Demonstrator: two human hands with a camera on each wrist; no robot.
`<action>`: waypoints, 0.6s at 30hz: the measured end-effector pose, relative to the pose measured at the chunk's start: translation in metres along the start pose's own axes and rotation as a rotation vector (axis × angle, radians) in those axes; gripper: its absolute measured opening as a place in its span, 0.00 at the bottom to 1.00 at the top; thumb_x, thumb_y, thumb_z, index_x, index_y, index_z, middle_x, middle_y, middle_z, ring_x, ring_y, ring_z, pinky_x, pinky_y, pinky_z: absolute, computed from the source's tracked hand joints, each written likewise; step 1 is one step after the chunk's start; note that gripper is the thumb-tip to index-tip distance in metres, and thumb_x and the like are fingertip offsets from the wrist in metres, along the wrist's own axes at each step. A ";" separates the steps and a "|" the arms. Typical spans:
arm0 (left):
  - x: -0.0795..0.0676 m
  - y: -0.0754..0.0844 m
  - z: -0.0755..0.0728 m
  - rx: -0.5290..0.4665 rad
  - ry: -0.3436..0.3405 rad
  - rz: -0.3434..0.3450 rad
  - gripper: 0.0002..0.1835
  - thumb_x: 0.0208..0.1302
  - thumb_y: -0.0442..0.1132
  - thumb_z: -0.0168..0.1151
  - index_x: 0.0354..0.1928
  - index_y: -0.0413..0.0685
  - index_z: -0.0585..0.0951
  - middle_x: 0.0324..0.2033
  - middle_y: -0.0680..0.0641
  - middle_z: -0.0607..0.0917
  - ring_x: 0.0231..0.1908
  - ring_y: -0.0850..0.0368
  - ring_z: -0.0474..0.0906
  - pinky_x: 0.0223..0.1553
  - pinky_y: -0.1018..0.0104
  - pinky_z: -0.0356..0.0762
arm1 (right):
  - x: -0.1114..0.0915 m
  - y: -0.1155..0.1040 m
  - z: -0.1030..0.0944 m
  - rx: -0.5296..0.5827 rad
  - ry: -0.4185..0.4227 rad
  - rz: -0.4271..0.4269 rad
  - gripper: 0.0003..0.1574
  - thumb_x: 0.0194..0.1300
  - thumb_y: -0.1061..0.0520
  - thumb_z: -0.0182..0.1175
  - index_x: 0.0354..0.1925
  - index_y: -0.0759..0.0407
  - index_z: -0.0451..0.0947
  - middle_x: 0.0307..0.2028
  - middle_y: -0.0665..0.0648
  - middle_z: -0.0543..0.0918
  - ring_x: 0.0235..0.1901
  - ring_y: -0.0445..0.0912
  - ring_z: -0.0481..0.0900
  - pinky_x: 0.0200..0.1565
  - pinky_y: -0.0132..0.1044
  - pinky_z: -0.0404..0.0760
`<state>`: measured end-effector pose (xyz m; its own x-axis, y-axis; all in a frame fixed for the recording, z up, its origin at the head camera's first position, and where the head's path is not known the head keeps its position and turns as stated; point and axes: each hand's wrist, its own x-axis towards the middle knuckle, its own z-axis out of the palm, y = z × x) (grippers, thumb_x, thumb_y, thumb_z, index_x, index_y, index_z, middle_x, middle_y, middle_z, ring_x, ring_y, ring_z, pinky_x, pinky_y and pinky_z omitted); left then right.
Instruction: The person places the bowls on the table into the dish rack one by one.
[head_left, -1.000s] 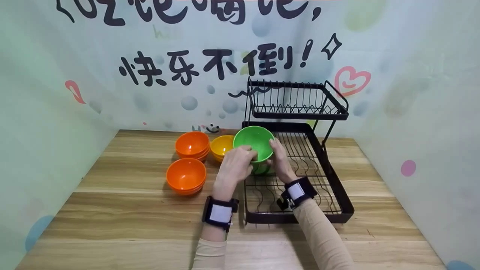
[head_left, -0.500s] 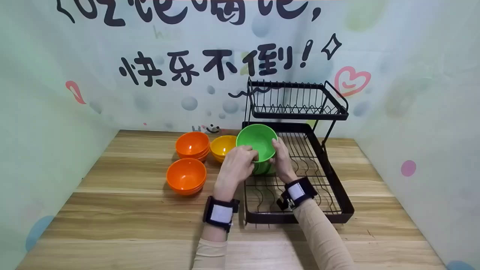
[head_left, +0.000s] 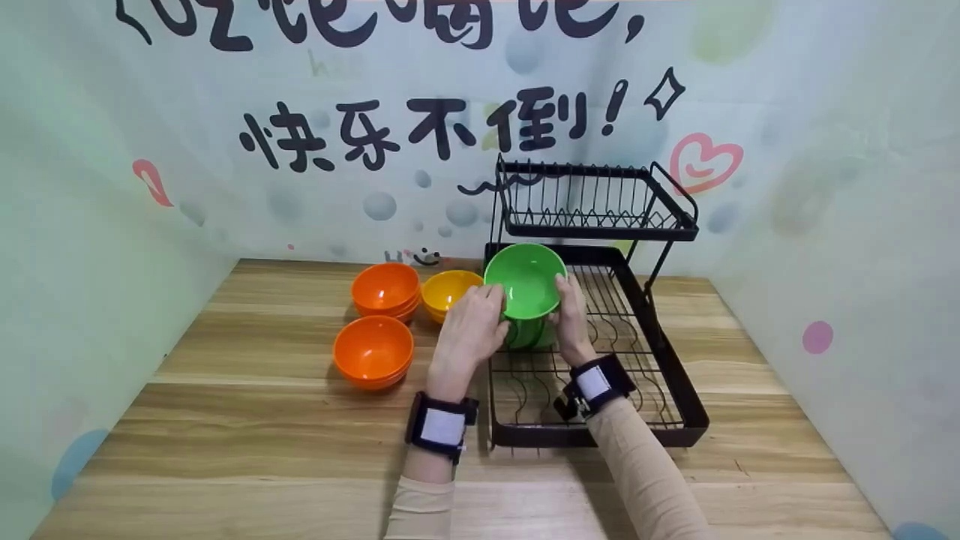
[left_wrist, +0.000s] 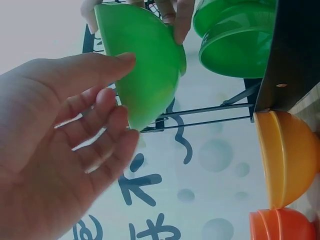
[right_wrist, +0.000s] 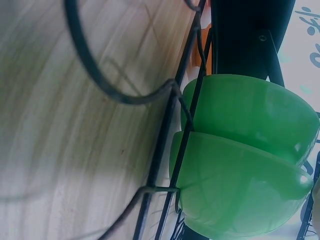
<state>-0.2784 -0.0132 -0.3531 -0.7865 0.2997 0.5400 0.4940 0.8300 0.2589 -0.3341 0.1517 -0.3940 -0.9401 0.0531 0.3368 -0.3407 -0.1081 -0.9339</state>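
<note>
A green bowl (head_left: pixel 529 281) is held above the lower tier of the black dish rack (head_left: pixel 600 435), its opening tilted toward me in the head view. My right hand (head_left: pixel 571 322) grips its right side, thumb at the rim and fingers behind. At the left rim, my left hand (head_left: pixel 472 330) holds the same bowl. The left wrist view shows that hand's thumb over the bowl's outer wall and its fingers at the rim. Beneath, two green bowls (right_wrist: pixel 240 180) stand tilted against each other in the rack, partly hidden in the head view.
Left of the rack are stacked yellow bowls (head_left: pixel 448 294). Farther left stand two stacks of orange bowls, a back stack (head_left: pixel 385 289) and a front stack (head_left: pixel 373 351), on the wooden table (head_left: pixel 262 450). An upper rack tier (head_left: pixel 600 229) rises behind the hands.
Both hands have shifted the green bowl slightly right and up in the head view. The left fingers, earlier over the rim inside the bowl, now sit at its left edge.
</note>
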 end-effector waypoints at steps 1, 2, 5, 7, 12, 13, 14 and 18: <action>0.000 -0.001 0.001 -0.004 -0.016 -0.015 0.15 0.53 0.36 0.69 0.40 0.39 0.76 0.37 0.41 0.83 0.40 0.45 0.80 0.41 0.56 0.80 | 0.000 0.000 0.000 -0.002 0.009 -0.002 0.31 0.69 0.47 0.39 0.62 0.64 0.61 0.37 0.52 0.77 0.31 0.39 0.77 0.28 0.32 0.74; 0.000 -0.001 0.001 -0.006 -0.034 -0.030 0.15 0.54 0.37 0.68 0.40 0.39 0.76 0.36 0.41 0.83 0.39 0.45 0.80 0.40 0.56 0.80 | 0.000 0.000 0.001 0.006 0.017 0.000 0.30 0.69 0.47 0.39 0.62 0.64 0.61 0.38 0.53 0.77 0.32 0.40 0.78 0.30 0.32 0.77; -0.001 -0.002 0.003 -0.012 -0.101 -0.085 0.14 0.56 0.39 0.67 0.40 0.38 0.77 0.36 0.40 0.84 0.39 0.45 0.82 0.39 0.54 0.81 | 0.001 0.000 0.001 0.020 0.055 0.007 0.31 0.68 0.46 0.40 0.61 0.64 0.62 0.43 0.57 0.77 0.36 0.43 0.79 0.35 0.36 0.81; -0.001 -0.003 0.005 -0.015 -0.154 -0.121 0.14 0.57 0.40 0.67 0.40 0.38 0.78 0.36 0.40 0.85 0.38 0.45 0.83 0.38 0.54 0.82 | 0.003 0.004 0.000 0.021 0.091 0.001 0.32 0.66 0.44 0.42 0.61 0.62 0.63 0.46 0.61 0.76 0.38 0.44 0.79 0.36 0.37 0.81; -0.002 -0.005 0.009 -0.004 -0.280 -0.202 0.15 0.58 0.43 0.66 0.40 0.37 0.80 0.37 0.39 0.86 0.38 0.45 0.84 0.39 0.54 0.82 | 0.003 0.003 -0.002 -0.004 0.173 -0.022 0.33 0.66 0.42 0.42 0.61 0.59 0.64 0.50 0.64 0.76 0.41 0.47 0.78 0.37 0.38 0.78; -0.002 -0.006 0.010 -0.001 -0.299 -0.215 0.15 0.58 0.43 0.66 0.40 0.37 0.80 0.37 0.39 0.86 0.38 0.45 0.84 0.40 0.54 0.82 | 0.003 0.003 -0.002 0.000 0.186 -0.026 0.33 0.66 0.42 0.42 0.61 0.58 0.64 0.51 0.64 0.75 0.42 0.47 0.77 0.39 0.39 0.78; -0.002 -0.007 0.012 0.000 -0.317 -0.227 0.16 0.58 0.44 0.66 0.39 0.37 0.81 0.37 0.39 0.86 0.38 0.45 0.84 0.40 0.54 0.82 | 0.003 0.003 -0.002 0.005 0.197 -0.028 0.32 0.66 0.42 0.41 0.62 0.58 0.63 0.52 0.64 0.74 0.44 0.48 0.77 0.41 0.41 0.78; -0.004 -0.009 0.018 -0.003 -0.378 -0.267 0.16 0.57 0.44 0.67 0.38 0.37 0.83 0.36 0.40 0.87 0.38 0.46 0.85 0.41 0.54 0.82 | 0.003 0.002 -0.003 0.022 0.259 -0.041 0.31 0.67 0.42 0.42 0.61 0.58 0.63 0.54 0.63 0.73 0.45 0.48 0.76 0.45 0.42 0.79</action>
<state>-0.2868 -0.0134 -0.3719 -0.9660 0.2268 0.1240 0.2565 0.9003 0.3517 -0.3379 0.1549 -0.3952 -0.8916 0.3102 0.3300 -0.3816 -0.1220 -0.9163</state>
